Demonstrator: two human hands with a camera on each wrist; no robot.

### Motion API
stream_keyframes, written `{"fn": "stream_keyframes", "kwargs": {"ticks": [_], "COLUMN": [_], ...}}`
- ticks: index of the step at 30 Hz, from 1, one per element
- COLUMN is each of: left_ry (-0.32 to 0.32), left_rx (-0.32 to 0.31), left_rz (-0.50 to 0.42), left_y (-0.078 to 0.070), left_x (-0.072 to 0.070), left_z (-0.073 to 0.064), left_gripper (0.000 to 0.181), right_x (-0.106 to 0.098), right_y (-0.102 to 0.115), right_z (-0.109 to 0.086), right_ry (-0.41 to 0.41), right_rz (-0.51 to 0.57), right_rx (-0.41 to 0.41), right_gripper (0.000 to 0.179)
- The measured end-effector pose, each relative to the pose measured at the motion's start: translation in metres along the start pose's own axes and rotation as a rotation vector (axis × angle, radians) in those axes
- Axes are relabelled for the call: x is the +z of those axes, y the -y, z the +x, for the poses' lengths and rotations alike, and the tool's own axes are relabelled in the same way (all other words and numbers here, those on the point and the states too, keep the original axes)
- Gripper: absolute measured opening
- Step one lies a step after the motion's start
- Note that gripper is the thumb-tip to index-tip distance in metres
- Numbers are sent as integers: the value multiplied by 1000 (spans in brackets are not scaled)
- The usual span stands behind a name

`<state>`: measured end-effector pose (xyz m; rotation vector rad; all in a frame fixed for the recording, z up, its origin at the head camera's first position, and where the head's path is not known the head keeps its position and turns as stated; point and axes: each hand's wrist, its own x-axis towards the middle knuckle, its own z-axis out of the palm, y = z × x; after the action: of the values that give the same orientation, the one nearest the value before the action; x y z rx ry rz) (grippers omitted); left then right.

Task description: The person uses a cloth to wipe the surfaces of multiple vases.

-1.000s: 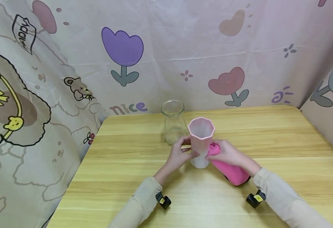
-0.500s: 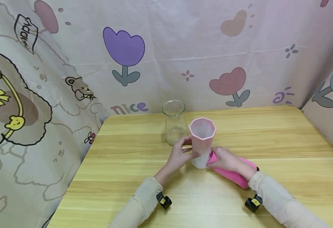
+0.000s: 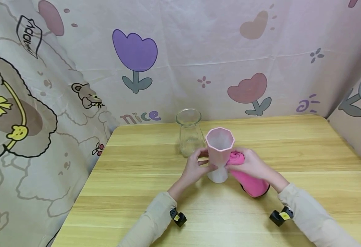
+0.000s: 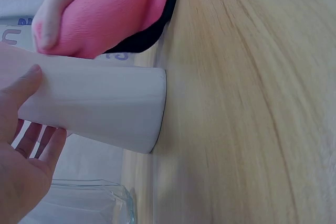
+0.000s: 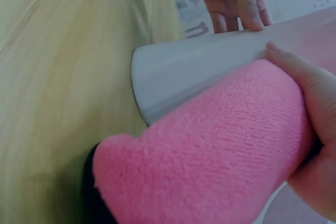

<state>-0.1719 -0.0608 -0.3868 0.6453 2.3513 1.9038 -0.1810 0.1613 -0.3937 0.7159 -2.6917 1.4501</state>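
Observation:
A pink-and-white faceted vase [image 3: 219, 156] stands upright on the wooden table, its octagonal mouth facing up. My left hand [image 3: 194, 168] grips its left side, thumb in front and fingers behind. On the other side, my right hand [image 3: 254, 165] holds a bunched pink cloth [image 3: 251, 183] with a dark edge against the vase wall. In the right wrist view the fuzzy cloth [image 5: 210, 145] covers part of the white lower body, and the right thumb lies at the vase's side. The cloth's far side and some right fingers are hidden.
A clear glass vase [image 3: 189, 144] stands just behind the left hand, close to the pink one. The table [image 3: 131, 192] ends at a printed fabric backdrop [image 3: 180, 68]. Small black cameras [image 3: 178, 218] are strapped to both wrists.
My right hand dips and turns along the vase's side, then comes back up with the cloth, whose loose end swings with it. The left hand and both vases stay put.

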Motion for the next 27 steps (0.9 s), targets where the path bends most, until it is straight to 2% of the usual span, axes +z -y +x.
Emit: {"fn": "stream_keyframes", "kwargs": {"ticks": [8,13,17,20,23,27], "left_ry": [-1,5,5,-4,-41,-171], "left_rx": [-5,32,44,31,23,-28], "left_rz": [13,37,60,89,173,384], "left_y": [-1,2,16,24,20,12], "left_x": [0,0,3,7,12,22], "left_z": [0,1,4,5,4,2], "left_gripper": [52,51,54,60,68,80], "right_x": [-15,-30,-36,-38,-37,-37], "right_y": [24,43,50,48,42,34], "right_z": [-2,-1,0,-1,-2,-5], "right_ry": [-164,-250,-280,-277,-272,-273], "right_rz": [-29,-16,14,22,11,-10], "right_rx": [-11,-36,-60,-43,-6,36], "right_gripper": [51,54,55,57,57,57]}}
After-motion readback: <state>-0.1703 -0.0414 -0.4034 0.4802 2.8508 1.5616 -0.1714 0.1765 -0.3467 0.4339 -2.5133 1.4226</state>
